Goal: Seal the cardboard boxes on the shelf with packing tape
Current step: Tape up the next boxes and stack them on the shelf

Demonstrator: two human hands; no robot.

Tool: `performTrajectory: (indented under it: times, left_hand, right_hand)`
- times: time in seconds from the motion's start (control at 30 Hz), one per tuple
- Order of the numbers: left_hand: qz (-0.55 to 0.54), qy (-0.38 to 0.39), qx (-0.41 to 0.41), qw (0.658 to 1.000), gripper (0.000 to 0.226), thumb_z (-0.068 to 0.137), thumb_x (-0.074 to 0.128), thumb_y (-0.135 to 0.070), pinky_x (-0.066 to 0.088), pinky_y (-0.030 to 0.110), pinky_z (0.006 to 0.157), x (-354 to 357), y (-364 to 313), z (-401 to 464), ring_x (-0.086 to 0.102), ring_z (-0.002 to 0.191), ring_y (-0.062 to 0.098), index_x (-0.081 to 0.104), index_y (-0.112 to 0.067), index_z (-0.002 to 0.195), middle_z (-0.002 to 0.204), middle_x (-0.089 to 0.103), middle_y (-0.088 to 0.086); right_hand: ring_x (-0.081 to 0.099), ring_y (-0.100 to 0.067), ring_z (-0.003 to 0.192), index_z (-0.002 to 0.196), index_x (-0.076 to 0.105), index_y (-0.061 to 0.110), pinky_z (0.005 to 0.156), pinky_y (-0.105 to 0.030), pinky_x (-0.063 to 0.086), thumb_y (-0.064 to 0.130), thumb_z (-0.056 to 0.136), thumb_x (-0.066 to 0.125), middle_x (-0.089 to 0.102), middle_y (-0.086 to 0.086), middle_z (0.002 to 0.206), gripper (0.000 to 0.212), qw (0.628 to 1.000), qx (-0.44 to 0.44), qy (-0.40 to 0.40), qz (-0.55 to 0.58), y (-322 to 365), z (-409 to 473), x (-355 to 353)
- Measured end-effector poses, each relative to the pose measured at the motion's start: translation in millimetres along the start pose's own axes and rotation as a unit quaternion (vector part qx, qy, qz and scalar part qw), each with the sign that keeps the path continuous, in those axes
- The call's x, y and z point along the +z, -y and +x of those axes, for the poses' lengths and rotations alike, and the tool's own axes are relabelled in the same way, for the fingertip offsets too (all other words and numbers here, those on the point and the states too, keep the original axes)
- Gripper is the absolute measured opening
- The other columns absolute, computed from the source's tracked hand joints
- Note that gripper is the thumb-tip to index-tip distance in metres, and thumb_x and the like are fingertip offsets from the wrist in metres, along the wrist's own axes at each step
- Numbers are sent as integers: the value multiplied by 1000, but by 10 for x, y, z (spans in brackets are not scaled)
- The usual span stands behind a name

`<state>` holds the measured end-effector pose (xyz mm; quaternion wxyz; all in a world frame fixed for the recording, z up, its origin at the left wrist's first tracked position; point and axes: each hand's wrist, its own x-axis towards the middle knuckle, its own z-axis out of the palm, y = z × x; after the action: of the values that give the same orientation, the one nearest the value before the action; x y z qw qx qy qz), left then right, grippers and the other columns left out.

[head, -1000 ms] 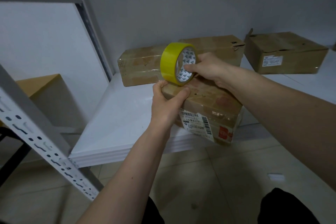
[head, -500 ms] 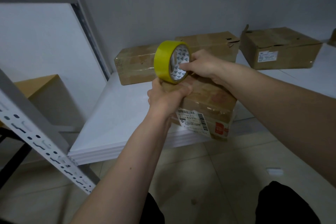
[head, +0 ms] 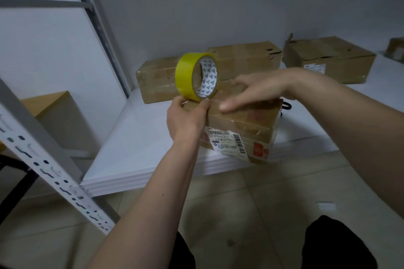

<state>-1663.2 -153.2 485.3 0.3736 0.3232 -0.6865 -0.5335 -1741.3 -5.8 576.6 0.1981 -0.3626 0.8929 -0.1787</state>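
Observation:
A yellow tape roll (head: 185, 76) stands on edge on the left end of a brown cardboard box (head: 240, 124) with a shipping label on its front. This box sits at the front edge of the white shelf board (head: 135, 137). My left hand (head: 185, 118) wraps the box's near left corner, and its thumb and forefinger pinch the bottom of the roll. My right hand (head: 262, 85) lies over the box top with its fingers straight, to the right of the roll and apart from it.
Three more cardboard boxes (head: 157, 81) (head: 244, 57) (head: 328, 57) sit along the back wall, with a small one (head: 396, 50) at the far right. A perforated metal upright (head: 43, 159) slants across the lower left. A wooden block (head: 59, 111) stands left of the shelf.
My right hand has let go of the roll's core and now lies with straight fingers on the box top. My left hand stays at the corner under the roll.

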Motion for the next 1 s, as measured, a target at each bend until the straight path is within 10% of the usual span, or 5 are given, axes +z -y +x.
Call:
performTrajectory:
  times: [0.4,0.53,0.67,1.0]
  left_hand:
    - [61,3,100,993,66,50,77,-60,55,43,84,-138,-158,11,64,94,18,59,-27,104,99,64,-3]
    - [133,143,112,974,101,31,81,-77,54,44,94,-207,-148,183,62,112,21,61,-35,121,116,67,-2]
    - [99,341,110,928,76,58,88,-48,55,39,95,-308,-207,284,68,106,13,61,-25,126,116,72,-4]
    - [53,351,128,926,88,55,90,-47,54,29,91,-266,-142,221,66,106,4,54,-24,132,119,68,-9]
  right_hand:
    - [37,-20,128,152,7,32,107,-37,38,38,64,86,34,-1,139,119,975,-94,-8,-203,-18,93,-122]
    - [33,-13,127,151,7,40,101,-30,40,23,68,85,27,6,147,115,976,-100,92,-170,-78,203,-107]
    - [38,-10,128,149,23,38,104,-29,40,20,71,83,33,11,147,100,983,-114,127,-70,-146,254,-101]
    - [59,-12,70,104,62,2,61,-17,48,-3,88,61,66,-10,88,17,892,-162,-213,365,126,651,323]
